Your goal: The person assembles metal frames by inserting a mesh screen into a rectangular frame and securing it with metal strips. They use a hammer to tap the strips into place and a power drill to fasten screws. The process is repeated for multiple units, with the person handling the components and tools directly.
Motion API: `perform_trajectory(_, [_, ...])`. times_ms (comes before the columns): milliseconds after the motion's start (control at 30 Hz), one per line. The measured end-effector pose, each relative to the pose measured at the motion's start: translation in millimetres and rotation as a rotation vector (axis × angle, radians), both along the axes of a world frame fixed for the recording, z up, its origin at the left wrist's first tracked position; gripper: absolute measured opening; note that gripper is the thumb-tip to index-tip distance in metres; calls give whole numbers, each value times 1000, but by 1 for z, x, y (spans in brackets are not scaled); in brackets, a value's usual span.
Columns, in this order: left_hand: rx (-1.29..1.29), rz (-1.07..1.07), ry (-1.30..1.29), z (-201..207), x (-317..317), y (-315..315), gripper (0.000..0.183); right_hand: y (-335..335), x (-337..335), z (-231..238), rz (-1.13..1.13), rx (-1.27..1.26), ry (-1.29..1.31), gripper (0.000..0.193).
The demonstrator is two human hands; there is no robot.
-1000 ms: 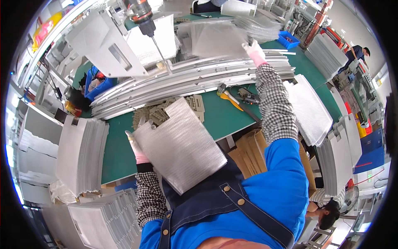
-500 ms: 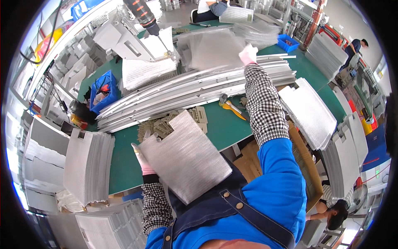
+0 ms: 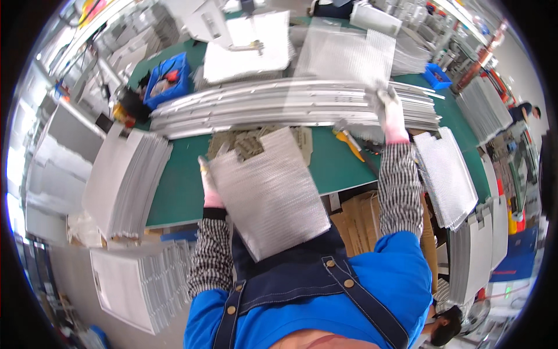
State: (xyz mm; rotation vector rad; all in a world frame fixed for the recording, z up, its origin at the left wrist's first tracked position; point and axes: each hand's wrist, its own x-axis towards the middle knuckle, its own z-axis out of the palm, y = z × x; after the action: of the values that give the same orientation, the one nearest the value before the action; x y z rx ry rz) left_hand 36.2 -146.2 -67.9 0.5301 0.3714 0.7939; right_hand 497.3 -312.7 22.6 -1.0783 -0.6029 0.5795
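My left hand (image 3: 210, 187), in a light glove with pink at the wrist, is closed on the left edge of a silver mesh-textured panel (image 3: 270, 198). The panel has a notched top and is tilted in front of my apron. My gloved right hand (image 3: 392, 113) reaches over the long metal strips (image 3: 244, 106) and grips a thin translucent sheet (image 3: 334, 61) near its right corner. That sheet hangs partly over the strips, blurred by motion. Behind the panel lie several grey-beige plastic pieces (image 3: 247, 142). A yellow-handled tool (image 3: 350, 145) rests below my right hand.
Stacks of notched panels stand at the left (image 3: 119, 180) and right (image 3: 446, 174) of the green table (image 3: 180, 195). Blue bins sit at the back left (image 3: 185, 75) and back right (image 3: 437, 77). A white panel stack (image 3: 247, 52) lies behind the strips. Other people are farther off.
My right hand has drawn back toward me from the translucent pile, bringing a sheet over the strips. My left hand keeps hold of the mesh panel. The view has shifted.
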Motion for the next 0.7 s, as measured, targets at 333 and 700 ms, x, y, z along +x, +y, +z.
perform_trajectory(333, [-101,-76,-104,-28,-1,17,111,-59,-230,-76,512,-400,73,45])
perform_trajectory(700, [-11,-116,-190,-16,1,11,117,-61,-232,-73,463,-528,-21,40])
